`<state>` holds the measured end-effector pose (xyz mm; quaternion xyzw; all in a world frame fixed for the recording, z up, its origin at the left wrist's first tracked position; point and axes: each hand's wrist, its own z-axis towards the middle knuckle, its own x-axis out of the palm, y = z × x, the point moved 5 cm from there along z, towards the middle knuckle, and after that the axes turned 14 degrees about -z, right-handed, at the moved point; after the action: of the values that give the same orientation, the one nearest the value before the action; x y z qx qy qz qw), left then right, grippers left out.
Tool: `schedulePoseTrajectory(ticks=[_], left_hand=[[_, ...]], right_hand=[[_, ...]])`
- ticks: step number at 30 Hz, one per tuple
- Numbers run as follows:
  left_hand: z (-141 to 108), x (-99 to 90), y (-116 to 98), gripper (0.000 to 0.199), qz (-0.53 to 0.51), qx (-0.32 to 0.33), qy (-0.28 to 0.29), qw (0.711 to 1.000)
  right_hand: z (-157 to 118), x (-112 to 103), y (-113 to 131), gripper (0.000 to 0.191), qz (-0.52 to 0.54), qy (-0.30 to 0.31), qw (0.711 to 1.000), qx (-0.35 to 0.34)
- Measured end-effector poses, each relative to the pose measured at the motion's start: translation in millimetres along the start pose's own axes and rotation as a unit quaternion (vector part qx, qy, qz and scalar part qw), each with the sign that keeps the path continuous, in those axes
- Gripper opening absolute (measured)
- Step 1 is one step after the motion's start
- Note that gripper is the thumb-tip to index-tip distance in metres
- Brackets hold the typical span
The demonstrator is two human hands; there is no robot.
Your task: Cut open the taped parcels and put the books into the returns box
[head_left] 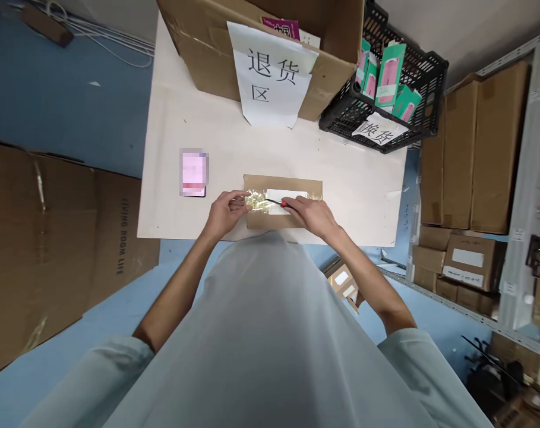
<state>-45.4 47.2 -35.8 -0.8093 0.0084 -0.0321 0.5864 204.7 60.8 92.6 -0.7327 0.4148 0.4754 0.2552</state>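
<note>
A small cardboard box (284, 222) lies flat near the table's front edge, with shiny clear tape (255, 201) across its top and a white label (276, 209) in the middle. At its left end, my left hand (225, 212) grips the edge with curled fingers close to the tape. My right hand (313, 215) rests over the label side, closed around a slim black cutting tool (284, 204) with a red part. The tool's thin dark tip points left, at the tape's edge. My right fingers partly hide its handle and the label.
A smartphone (193, 172) with a blurred pink screen lies at left on the white table (171, 119). At the back stand a large open carton (211, 65) with a paper sign and a black crate (341, 119) of green-and-pink boxes (389, 74). Shelved cartons (496, 148) stand right.
</note>
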Motion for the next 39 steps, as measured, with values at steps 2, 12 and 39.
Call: schedulePoseTrajectory(ticks=[2, 12, 39], left_hand=[[2, -1.1, 4, 0.045, -0.009, -0.004, 0.005, 1.0], [7, 0.1, 13, 0.041, -0.051, -0.001, 0.045, 0.998], [9, -0.8, 15, 0.043, -0.083, -0.025, 0.056, 0.995]], right_hand=[[18, -5, 20, 0.05, -0.071, 0.05, 0.996, -0.015], [52, -21, 52, 0.044, -0.204, 0.171, 0.963, -0.045], [53, -36, 69, 0.053, -0.251, 0.204, 0.943, -0.081]])
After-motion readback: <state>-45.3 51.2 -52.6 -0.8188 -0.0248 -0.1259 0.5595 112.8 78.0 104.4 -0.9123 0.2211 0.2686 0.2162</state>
